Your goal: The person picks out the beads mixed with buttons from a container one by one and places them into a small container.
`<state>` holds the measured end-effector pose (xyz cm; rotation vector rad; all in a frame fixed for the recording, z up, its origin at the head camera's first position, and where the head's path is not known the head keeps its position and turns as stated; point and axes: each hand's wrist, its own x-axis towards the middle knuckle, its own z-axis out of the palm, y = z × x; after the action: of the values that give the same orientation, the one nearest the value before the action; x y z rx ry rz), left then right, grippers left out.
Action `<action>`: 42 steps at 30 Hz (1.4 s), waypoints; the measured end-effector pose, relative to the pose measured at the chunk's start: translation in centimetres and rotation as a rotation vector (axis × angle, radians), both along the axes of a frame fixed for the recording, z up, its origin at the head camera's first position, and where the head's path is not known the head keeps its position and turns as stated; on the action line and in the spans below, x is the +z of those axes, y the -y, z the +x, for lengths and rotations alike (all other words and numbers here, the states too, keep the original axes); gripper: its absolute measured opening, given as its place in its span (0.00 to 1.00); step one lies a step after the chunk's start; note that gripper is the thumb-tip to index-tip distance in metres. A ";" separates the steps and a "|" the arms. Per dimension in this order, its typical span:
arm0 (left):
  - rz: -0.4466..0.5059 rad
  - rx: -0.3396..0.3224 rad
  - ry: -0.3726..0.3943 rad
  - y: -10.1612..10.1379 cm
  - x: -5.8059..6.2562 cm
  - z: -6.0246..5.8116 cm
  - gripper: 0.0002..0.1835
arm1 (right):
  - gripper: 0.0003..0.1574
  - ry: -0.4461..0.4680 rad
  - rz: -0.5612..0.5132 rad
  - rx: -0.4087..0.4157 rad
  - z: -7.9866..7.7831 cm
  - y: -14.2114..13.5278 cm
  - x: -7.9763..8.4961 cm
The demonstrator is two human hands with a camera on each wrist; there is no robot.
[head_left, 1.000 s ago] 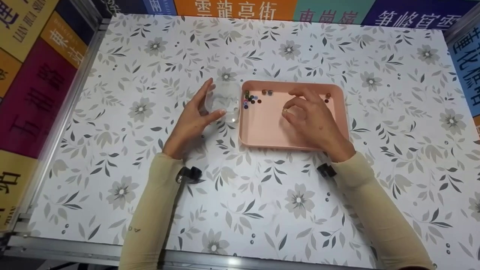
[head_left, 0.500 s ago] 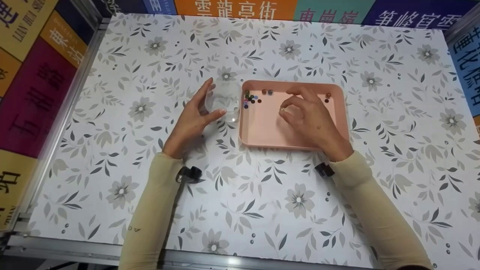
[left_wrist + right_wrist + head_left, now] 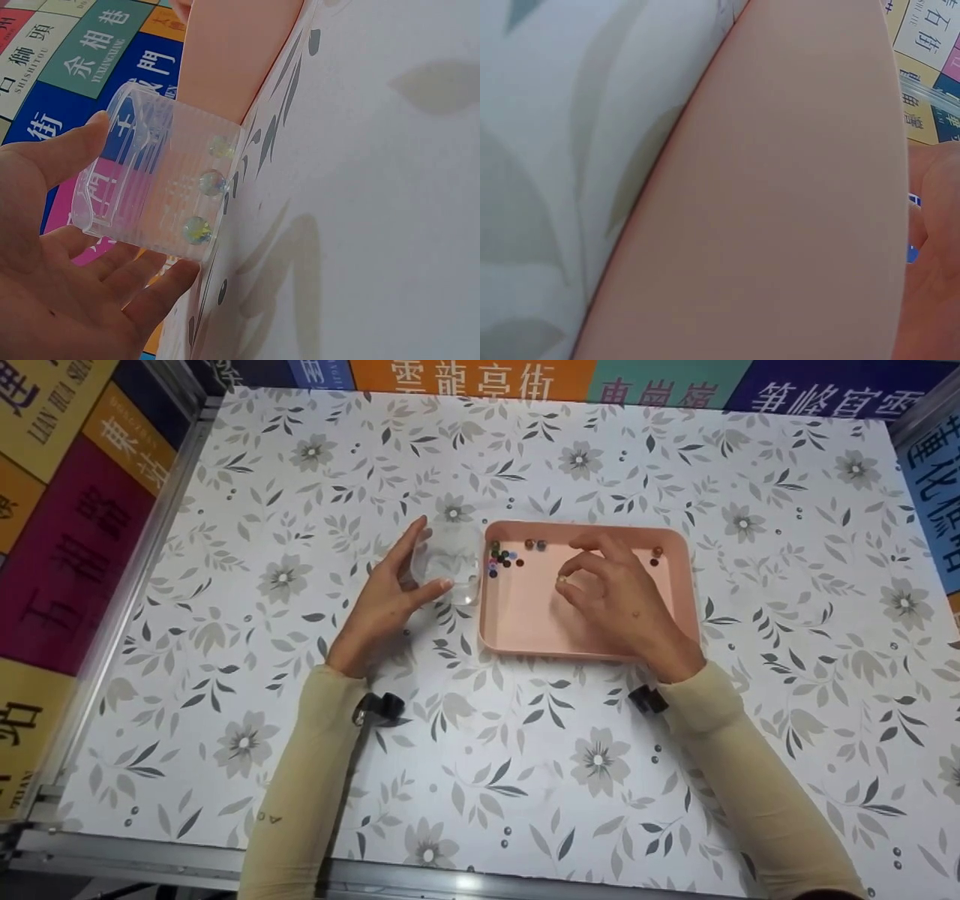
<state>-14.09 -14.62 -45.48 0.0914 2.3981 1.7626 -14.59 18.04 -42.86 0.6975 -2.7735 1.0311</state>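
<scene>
My left hand [image 3: 381, 598] holds a clear plastic box [image 3: 161, 176] beside the tray, thumb at its upper rim and fingers along its side. Several glass marbles [image 3: 212, 182] lie at the bottom of the box in the left wrist view. Over the pink tray [image 3: 517, 647], my right hand [image 3: 628, 598] pinches a small pale bead [image 3: 562, 580] between thumb and index finger; the fingers mostly cover it. Inside the tray, small coloured beads [image 3: 506, 562] cluster at the left, with two marbles [image 3: 535, 544] near the back wall. The right wrist view mostly shows the tray's outer wall [image 3: 765, 187].
Another marble [image 3: 658, 552] and a dark bead [image 3: 654, 562] lie at the tray's right end. A floral cloth covers the table [image 3: 480, 780]. Colourful panels with lettering [image 3: 472, 379] stand along the back and sides.
My right hand has shifted slightly left over the tray with the pale bead still pinched. My left hand and the box stay in place.
</scene>
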 end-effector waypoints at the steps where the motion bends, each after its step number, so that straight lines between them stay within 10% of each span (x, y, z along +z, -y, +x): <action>1: -0.003 0.002 0.000 0.0 0.0 0.0 0.50 | 0.05 0.003 0.000 -0.001 0.0 0.0 0.0; 42: 0.028 0.004 0.012 -0.1 -0.1 0.0 0.50 | 0.06 -0.011 -0.019 0.027 0.3 1.3 -0.3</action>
<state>-14.11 -14.53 -45.54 0.0788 2.3673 1.7943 -14.32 16.73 -43.13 0.7372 -2.7485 1.0541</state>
